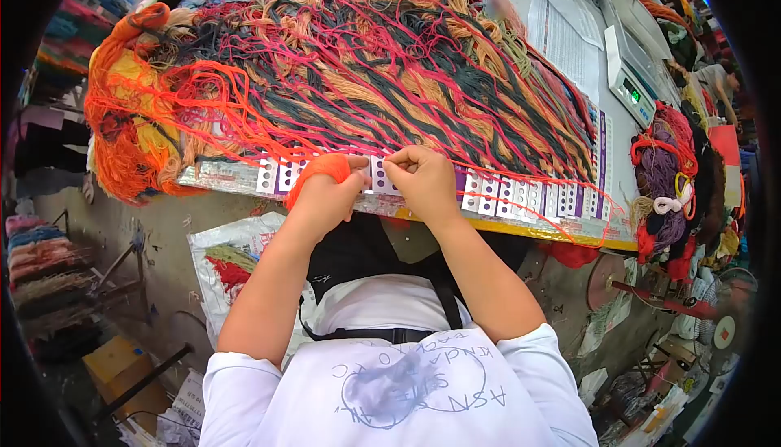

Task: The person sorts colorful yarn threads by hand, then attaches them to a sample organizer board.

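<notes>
A bundle of bright orange thread (324, 169) loops around my left hand (329, 195), whose fingers are closed at the table's front edge. Just to its right, my right hand (425, 185) is closed in a pinch over a white card with punched holes (381, 177). What lies between those fingertips is too small to make out. More punched cards (504, 195) run in a row along the edge, some with purple strips between them. Long hanks of pink, black and tan thread (423, 89) spread back from the cards. Orange strands (220, 101) trail across the left part.
A thick heap of orange and yellow thread (130, 113) hangs over the table's left corner. On the right stand a digital scale (630, 81) and printed sheets (565, 32). Purple and red hanks (667, 162) hang beyond the right end. A plastic bag (232, 260) lies below the table.
</notes>
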A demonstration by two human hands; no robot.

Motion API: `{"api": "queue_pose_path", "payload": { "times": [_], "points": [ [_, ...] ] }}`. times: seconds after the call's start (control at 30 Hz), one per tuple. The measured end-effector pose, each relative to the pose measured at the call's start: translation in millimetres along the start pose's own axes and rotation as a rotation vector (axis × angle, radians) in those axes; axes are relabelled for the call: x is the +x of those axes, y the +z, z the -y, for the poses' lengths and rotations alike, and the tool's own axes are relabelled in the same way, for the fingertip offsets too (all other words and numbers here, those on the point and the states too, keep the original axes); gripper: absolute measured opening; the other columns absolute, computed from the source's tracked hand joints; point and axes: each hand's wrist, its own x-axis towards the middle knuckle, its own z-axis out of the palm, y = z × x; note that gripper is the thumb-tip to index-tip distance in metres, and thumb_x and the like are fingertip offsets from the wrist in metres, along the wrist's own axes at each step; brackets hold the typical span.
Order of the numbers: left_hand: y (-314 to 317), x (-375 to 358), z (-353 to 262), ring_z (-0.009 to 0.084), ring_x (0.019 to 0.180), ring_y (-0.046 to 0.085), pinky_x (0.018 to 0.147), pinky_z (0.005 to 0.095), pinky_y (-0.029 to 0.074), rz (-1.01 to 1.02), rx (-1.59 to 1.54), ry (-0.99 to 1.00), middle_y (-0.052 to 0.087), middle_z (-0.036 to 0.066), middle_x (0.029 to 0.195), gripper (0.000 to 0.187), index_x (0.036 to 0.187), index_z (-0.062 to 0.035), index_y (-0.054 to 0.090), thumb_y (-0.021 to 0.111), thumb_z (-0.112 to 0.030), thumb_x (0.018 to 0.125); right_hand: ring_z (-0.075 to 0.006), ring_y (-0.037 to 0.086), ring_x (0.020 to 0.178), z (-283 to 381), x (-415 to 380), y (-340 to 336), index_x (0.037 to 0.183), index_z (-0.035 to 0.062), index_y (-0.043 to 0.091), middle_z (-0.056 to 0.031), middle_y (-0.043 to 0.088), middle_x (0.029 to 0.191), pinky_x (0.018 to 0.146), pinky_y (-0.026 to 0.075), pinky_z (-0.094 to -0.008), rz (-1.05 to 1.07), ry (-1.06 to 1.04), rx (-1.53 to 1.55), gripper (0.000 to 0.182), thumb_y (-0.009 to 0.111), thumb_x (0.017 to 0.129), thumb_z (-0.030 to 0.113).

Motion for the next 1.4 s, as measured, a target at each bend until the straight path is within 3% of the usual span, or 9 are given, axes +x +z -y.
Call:
{"api": "queue_pose_path", "payload": {
  "times": [0.13, 0.37, 0.6, 0.7, 0.8, 0.93, 1.07, 1.2, 1.4],
  "points": [
    [5.2, 22.7, 9.7, 0.0098, 0.043, 0.044, 0.041, 0.0256, 0.035, 0.05, -0.138, -0.07, 0.055, 0.001, 0.064, 0.015, 0.089, -0.0018, 0.062, 0.052, -0.011, 0.082, -0.0179, 0.061, 0.06, 3.5, -2.0, 1.1, 0.075, 0.0031, 0.066, -0.0084, 0.064, 0.071, 0.057, 0.047, -0.0298, -0.016, -0.011, -0.025, 0.011, 0.07, 0.072, 0.013],
    [12.7, 27.2, 9.0, 0.0067, 0.039, 0.038, 0.037, 0.0222, 0.028, -0.053, 0.03, 0.061, 0.048, -0.001, 0.057, 0.007, 0.083, -0.0023, 0.057, 0.053, -0.008, 0.085, -0.0193, 0.06, 0.06, 5.2, -3.6, -0.2, 0.075, 0.0037, 0.067, -0.0079, 0.062, 0.072, 0.056, 0.046, -0.0305, -0.053, -0.099, -0.077, 0.008, 0.068, 0.072, 0.011],
    [10.0, 31.2, 6.9, 0.0084, 0.039, 0.041, 0.036, 0.0229, 0.031, 0.101, -0.211, -0.159, 0.052, 0.002, 0.058, 0.011, 0.083, -0.0019, 0.059, 0.055, -0.011, 0.086, -0.0215, 0.061, 0.063, -0.9, -12.4, -3.1, 0.08, 0.004, 0.069, -0.0089, 0.063, 0.076, 0.058, 0.048, -0.0308, -0.05, -0.253, -0.024, 0.009, 0.066, 0.072, 0.007],
    [11.6, 27.9, 9.2, 0.0078, 0.04, 0.042, 0.037, 0.0235, 0.032, -0.015, -0.153, -0.094, 0.051, 0.001, 0.058, 0.009, 0.08, -0.003, 0.059, 0.057, -0.011, 0.084, -0.0216, 0.062, 0.066, 0.4, -12.6, -2.9, 0.083, 0.0015, 0.067, -0.0099, 0.063, 0.077, 0.06, 0.05, -0.0309, 0.007, -0.184, 0.048, 0.012, 0.066, 0.073, 0.006],
    [-15.3, 37.5, 17.8, 0.0088, 0.045, 0.045, 0.039, 0.0255, 0.034, -0.291, -0.045, 0.288, 0.049, -0.001, 0.057, 0.006, 0.079, -0.004, 0.058, 0.057, -0.009, 0.082, -0.0252, 0.063, 0.07, 4.5, -10.7, -9.2, 0.091, -0.0001, 0.062, -0.0125, 0.06, 0.083, 0.063, 0.051, -0.0342, 0.039, -0.255, -0.065, 0.018, 0.064, 0.075, 0.005],
    [-58.4, 19.6, -7.1, 0.0119, 0.06, 0.049, 0.054, 0.026, 0.041, -0.318, -0.655, 0.316, 0.053, 0.003, 0.07, 0.005, 0.083, -0.0066, 0.053, 0.049, -0.01, 0.085, -0.0291, 0.061, 0.071, 10.3, -18.7, -11.6, 0.091, 0.0023, 0.064, -0.011, 0.055, 0.084, 0.063, 0.051, -0.0376, 0.006, -0.335, -0.495, 0.016, 0.064, 0.075, 0.005],
    [-60.2, 11.1, -11.6, 0.0153, 0.071, 0.051, 0.07, 0.0279, 0.045, -0.086, -1.04, 0.295, 0.053, 0.007, 0.073, 0.007, 0.087, -0.0051, 0.051, 0.048, -0.011, 0.088, -0.0278, 0.06, 0.074, 11.6, -16.9, -10.2, 0.081, 0.0045, 0.062, -0.0098, 0.055, 0.083, 0.064, 0.05, -0.0381, -0.004, -0.341, -0.659, 0.008, 0.065, 0.074, 0.008],
    [-47.6, 17.6, -0.2, 0.0216, 0.073, 0.063, 0.063, 0.0322, 0.051, 0.2, -1.036, 0.21, 0.06, 0.021, 0.108, 0.018, 0.105, -0.0004, 0.053, 0.049, -0.012, 0.092, -0.0271, 0.056, 0.082, 13.1, -10.5, -12.4, 0.073, 0.0057, 0.057, -0.0089, 0.054, 0.081, 0.069, 0.046, -0.038, -0.085, -0.608, -0.661, 0.008, 0.064, 0.071, 0.005],
    [-37.8, 22.9, 0.8, 0.0185, 0.08, 0.061, 0.071, 0.0309, 0.05, 0.216, -0.903, 0.243, 0.063, 0.013, 0.097, 0.014, 0.101, -0.0037, 0.056, 0.052, -0.012, 0.09, -0.029, 0.055, 0.08, 21.4, -5.9, -19.5, 0.079, 0.0049, 0.053, -0.0104, 0.056, 0.077, 0.073, 0.044, -0.0397, -0.037, -0.602, -0.55, 0.011, 0.061, 0.073, 0.005]
  ]
}}
